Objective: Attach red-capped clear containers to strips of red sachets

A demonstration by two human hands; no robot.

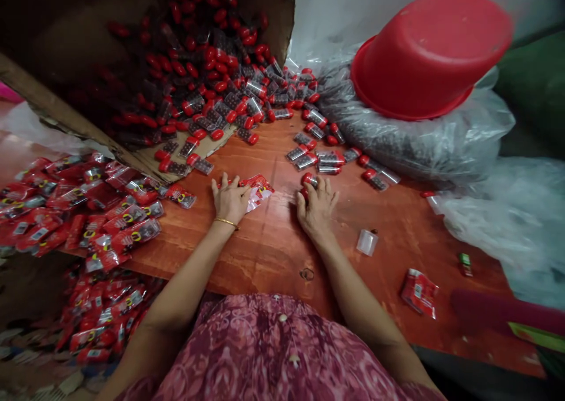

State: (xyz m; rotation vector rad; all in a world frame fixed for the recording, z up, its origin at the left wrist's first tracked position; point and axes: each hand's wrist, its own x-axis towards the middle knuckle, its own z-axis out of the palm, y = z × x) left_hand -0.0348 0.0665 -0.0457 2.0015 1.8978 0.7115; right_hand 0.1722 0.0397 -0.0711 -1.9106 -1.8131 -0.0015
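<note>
My left hand (232,202) lies palm down on the table with its fingers spread, touching a flat red printed wrapper (260,189). Part of that wrapper is hidden under the fingers. To the right, my right hand (318,206) curls over a small clear container with a red cap (309,179), its thumb and fingers around it. The fingers cover most of this container. Just beyond it lie several more red-capped containers (329,158) filled with dark bits. A filled red packet (180,195) rests left of my left hand.
A cardboard box (66,106) on its side spills a heap of red-capped containers (220,89). Filled red packets (101,206) pile up at left. A red tub (432,53) stands upside down on a bulging plastic bag (410,148). A clear empty container (367,242) and a red packet (419,293) lie at right.
</note>
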